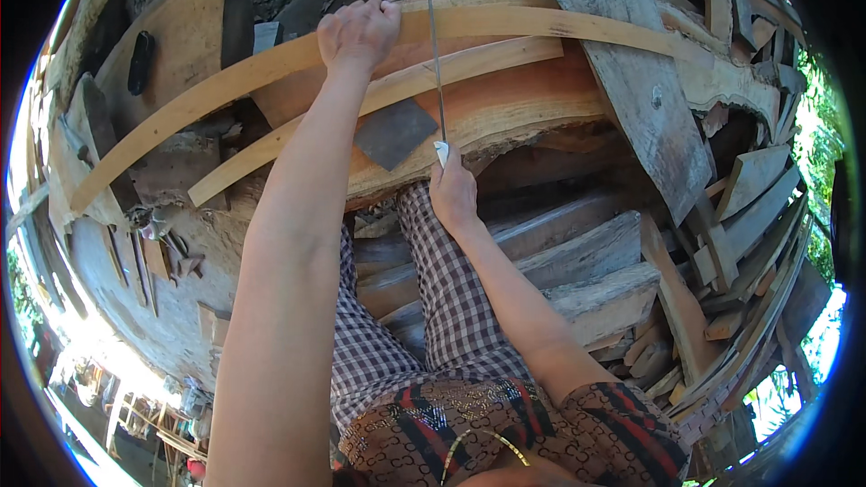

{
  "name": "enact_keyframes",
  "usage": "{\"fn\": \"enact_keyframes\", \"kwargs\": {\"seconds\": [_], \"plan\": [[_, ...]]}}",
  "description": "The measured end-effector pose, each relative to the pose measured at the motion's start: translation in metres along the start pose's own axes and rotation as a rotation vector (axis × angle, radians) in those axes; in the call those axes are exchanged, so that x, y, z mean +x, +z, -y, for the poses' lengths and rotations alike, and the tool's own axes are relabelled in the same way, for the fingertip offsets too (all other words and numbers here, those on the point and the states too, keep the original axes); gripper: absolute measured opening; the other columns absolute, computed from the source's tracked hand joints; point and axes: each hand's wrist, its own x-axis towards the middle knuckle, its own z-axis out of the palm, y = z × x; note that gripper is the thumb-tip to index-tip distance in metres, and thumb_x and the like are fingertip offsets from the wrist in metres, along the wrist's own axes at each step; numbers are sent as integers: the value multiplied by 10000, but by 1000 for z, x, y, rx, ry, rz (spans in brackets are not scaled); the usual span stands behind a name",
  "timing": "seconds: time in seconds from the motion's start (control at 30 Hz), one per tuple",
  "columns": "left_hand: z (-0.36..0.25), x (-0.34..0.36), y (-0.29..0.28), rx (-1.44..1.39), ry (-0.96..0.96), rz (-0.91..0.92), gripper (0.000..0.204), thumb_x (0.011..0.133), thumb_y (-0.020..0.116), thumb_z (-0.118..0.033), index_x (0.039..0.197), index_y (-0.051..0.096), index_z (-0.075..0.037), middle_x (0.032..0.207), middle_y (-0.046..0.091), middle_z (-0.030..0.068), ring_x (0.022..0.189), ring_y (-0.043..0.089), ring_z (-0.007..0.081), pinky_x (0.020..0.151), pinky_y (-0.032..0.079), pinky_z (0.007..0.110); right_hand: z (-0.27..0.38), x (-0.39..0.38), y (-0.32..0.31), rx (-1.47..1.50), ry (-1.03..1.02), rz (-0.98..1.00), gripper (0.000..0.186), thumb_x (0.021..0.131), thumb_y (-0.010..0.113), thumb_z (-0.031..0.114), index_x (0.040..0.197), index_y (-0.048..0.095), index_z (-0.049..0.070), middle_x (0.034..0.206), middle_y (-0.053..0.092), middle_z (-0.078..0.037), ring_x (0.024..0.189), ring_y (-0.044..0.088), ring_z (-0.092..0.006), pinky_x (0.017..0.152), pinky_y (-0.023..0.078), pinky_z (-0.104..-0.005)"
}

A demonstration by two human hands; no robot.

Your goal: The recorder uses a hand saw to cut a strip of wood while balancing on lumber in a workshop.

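Note:
My left hand (359,32) is closed over a long, pale wooden strip (505,21), pressing it down on a thick rough-edged slab (532,101). In my right hand (454,191) is a handsaw (438,81) with a white grip, its thin blade seen nearly edge-on. The blade points away from me and crosses the strip a little to the right of my left hand. A second, shorter wooden strip (487,59) lies on the slab nearer to me, also under the blade. Beside it rests a dark grey square piece (395,133).
A weathered grey plank (645,99) lies across the slab on the right. Stacked timber (586,261) fills the space below the slab, and more offcuts (753,180) pile up at the far right. A black object (141,63) lies on a board at the left.

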Motion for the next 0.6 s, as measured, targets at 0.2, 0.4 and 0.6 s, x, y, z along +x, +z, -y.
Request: {"fn": "enact_keyframes", "kwargs": {"seconds": [0.2,0.4,0.6], "plan": [[-2,-2,0,19,14,-27,463,900,298,-370,924,707,-154,972,690,77,936,647,243,821,484,373,26,44,-6,0,-64,-17,343,906,500,135,1218,450,3,843,619,-295,821,589,-483,706,447,-566],[2,1,5,12,20,-37,448,898,310,-364,903,708,-158,960,687,90,913,651,264,799,494,380,10,-4,-6,-29,31,69,351,897,513,135,1214,453,-1,841,618,-295,809,589,-485,699,445,-568],[-1,-1,3,28,16,-22,473,906,294,-373,925,713,-155,983,692,57,939,647,219,817,483,365,23,45,-7,20,-49,-5,331,899,509,153,1191,453,8,833,614,-301,806,588,-488,693,456,-565]]}}
